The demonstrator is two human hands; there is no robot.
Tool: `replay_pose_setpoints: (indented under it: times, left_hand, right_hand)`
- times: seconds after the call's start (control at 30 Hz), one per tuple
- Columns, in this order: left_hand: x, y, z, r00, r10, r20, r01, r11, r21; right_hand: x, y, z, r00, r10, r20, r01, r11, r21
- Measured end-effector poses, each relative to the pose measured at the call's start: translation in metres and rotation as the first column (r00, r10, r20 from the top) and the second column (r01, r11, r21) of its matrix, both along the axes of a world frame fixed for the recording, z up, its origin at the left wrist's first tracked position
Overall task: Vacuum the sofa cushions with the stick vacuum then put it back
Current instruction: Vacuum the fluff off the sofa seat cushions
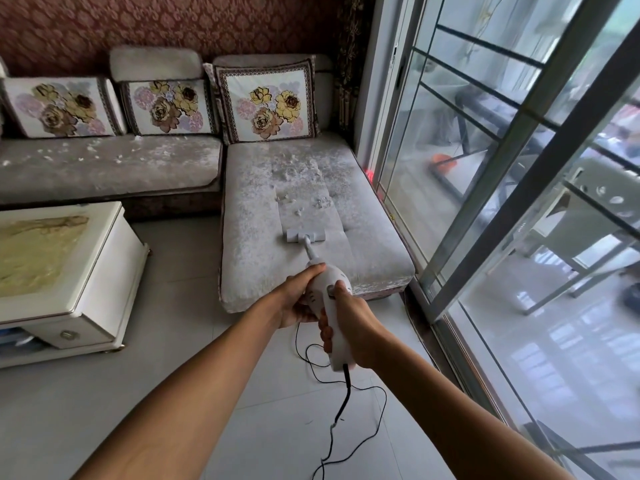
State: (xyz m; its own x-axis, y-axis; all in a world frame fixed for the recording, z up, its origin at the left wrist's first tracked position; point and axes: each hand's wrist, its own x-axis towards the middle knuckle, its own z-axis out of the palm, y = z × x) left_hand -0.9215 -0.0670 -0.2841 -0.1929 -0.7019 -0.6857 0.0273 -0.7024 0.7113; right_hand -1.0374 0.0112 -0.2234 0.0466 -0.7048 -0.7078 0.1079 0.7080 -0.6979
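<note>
You hold the white stick vacuum (329, 299) with both hands, just below the middle of the view. Your right hand (353, 327) wraps the handle, fingers curled round it from the far side and thumb laid on top by the grey switch. Your left hand (299, 299) cups the motor body from the 9 o'clock side, fingers curled under it and thumb clamped along its upper edge. From your hands the short tube runs toward 12 o'clock to the floor head (304, 234), which lies flat on the chaise cushion (311, 209) of the grey sofa, near its front end. White paper scraps (320, 201) lie scattered on the cushion just beyond the head, with more at the back near the floral throw pillow (268, 103). The black power cord (346, 403) leaves the handle's end and loops over the tiled floor toward 6 o'clock. A white coffee table (86, 292) stands at 9 o'clock; the sliding glass door (519, 202) fills the 3 o'clock side.
</note>
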Motion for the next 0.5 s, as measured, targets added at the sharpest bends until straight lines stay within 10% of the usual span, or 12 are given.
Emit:
replay_pose_setpoints:
  times: [0.5]
  left_hand:
    - [0.047, -0.065, 0.006, 0.996, 0.036, -0.077, -0.036, 0.999, -0.005]
  right_hand:
    - [0.055, -0.075, -0.004, 1.000, -0.003, -0.021, 0.002, 0.999, -0.033]
